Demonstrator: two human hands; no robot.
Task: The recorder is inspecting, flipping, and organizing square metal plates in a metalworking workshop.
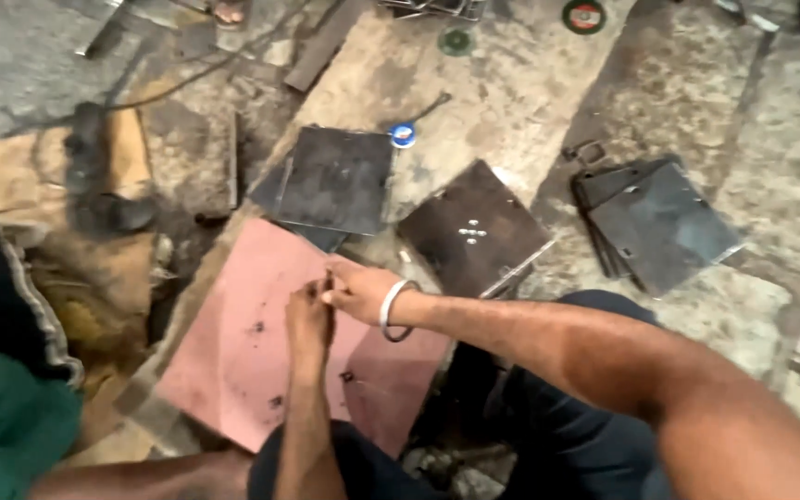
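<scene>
Both hands meet over a pink square metal plate (233, 352) lying flat on the floor in front of the knees. Left hand (309, 319) and right hand (361, 292) touch at the fingertips just above the plate's upper middle; they seem pinched on something small and thin, too blurred to identify. Cannot tell if either grip is truly closed on an object. Right wrist carries a silver bangle (393, 310).

Pink plate shows a few small dark holes or marks. Its upper edge tucks under a dark square plate (335, 181). Just to the right, a second dark plate (474, 231) with small pale marks at its centre. Farther right, well apart, a stack of dark plates (659, 222) on bare concrete. A small blue-and-white round object (403, 135) sits at the top corner of the first dark plate. Two grinding discs (584, 16) lie near the top edge. Green and dark cloth (2, 407) at lower left.
</scene>
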